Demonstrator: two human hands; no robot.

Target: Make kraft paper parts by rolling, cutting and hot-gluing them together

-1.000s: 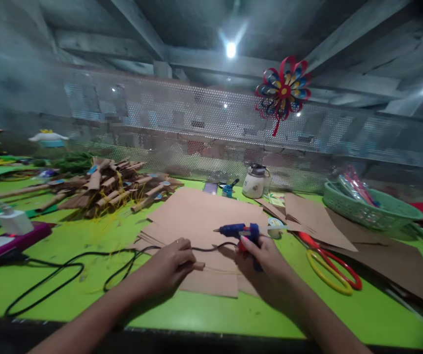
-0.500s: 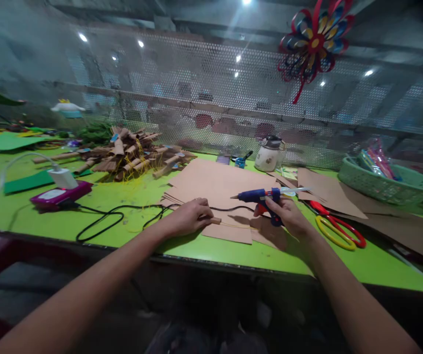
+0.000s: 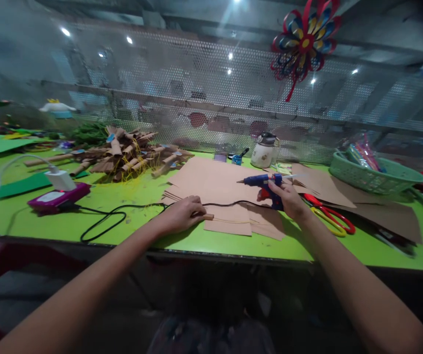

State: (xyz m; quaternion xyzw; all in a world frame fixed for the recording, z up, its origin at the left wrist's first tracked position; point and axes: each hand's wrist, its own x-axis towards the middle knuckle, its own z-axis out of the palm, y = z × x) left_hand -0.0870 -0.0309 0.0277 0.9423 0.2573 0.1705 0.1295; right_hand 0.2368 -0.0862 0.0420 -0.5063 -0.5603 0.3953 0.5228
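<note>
Right hand point(image 3: 288, 199) wrapped tight round the grip of a blue glue gun point(image 3: 265, 186), held just above the brown paper point(image 3: 214, 184), nozzle pointing left, clear glue stick poking out the back. Black cord point(image 3: 123, 216) runs left from the gun across the table point(image 3: 86, 223). Left hand point(image 3: 182, 215) curled, fingers pinched narrow on a small brown paper roll point(image 3: 207, 217) lying at the near edge of the flat matte sheets. Table top glossy lime green. Red and yellow scissors point(image 3: 331, 219) lie right of the gun. Green mesh basket point(image 3: 373, 177) far right. Heap of rolled paper tubes point(image 3: 130, 155) back left.
</note>
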